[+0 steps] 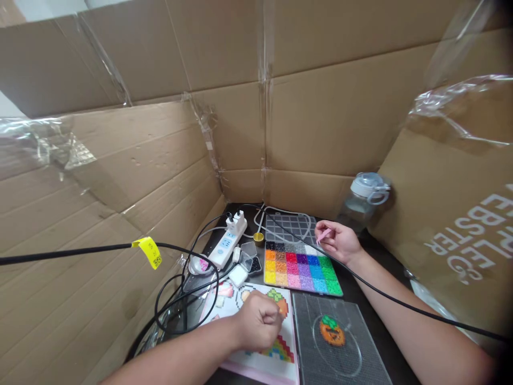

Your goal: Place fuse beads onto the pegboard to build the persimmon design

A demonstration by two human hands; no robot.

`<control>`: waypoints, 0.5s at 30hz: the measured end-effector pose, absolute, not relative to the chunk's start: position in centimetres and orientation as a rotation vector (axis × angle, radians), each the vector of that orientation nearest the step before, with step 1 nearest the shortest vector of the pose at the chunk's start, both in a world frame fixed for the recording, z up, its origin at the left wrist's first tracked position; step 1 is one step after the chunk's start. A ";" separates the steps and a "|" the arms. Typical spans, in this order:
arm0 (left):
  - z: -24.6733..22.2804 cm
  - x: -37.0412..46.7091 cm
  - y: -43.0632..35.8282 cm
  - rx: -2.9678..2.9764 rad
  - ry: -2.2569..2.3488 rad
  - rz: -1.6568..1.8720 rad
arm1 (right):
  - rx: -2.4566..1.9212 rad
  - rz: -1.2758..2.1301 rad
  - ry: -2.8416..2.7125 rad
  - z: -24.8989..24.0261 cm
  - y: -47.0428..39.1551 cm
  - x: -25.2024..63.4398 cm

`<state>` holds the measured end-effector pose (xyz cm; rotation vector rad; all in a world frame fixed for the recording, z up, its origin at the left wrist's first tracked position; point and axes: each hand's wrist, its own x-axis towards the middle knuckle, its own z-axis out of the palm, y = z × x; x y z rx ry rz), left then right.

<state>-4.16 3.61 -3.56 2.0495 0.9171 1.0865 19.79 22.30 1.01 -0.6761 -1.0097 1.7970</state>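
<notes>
Pegboard (340,342), clear and studded, lies nearest on the dark counter (360,289) with an orange, green-topped bead figure at its middle, its front edge cut off by the frame. Just left, the left hand (258,321) rests fisted on the pattern sheet (256,331), hiding part of it; whether it holds anything cannot be told. Farther back, the right hand (339,240) has its grip pinched together on pink tweezers (324,235) over the colourful bead tray (302,267).
</notes>
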 end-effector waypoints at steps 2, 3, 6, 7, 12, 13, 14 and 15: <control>-3.9 -4.2 3.8 2.048 0.951 1.093 | -0.668 1.824 -1.037 0.7 22.2 20.0; -4.1 -4.3 3.8 2.042 0.971 1.094 | -0.667 1.833 -1.042 0.6 22.2 20.1; -4.7 -4.4 3.9 2.007 1.030 1.092 | -0.661 1.860 -1.048 0.5 22.1 20.6; -4.8 -4.5 3.9 1.992 1.043 1.086 | -0.658 1.870 -1.047 0.5 22.1 20.8; -5.1 -4.6 4.0 1.907 1.075 1.035 | -0.632 1.915 -1.030 0.5 22.2 21.7; -5.1 -4.6 4.0 1.882 1.083 1.029 | -0.625 1.921 -1.027 0.6 22.2 21.8; -5.1 -4.5 4.0 1.851 1.094 1.029 | -0.619 1.925 -1.026 0.5 22.2 21.9; -5.2 -4.5 3.9 1.811 1.113 1.037 | -0.618 1.926 -1.027 0.5 22.1 22.0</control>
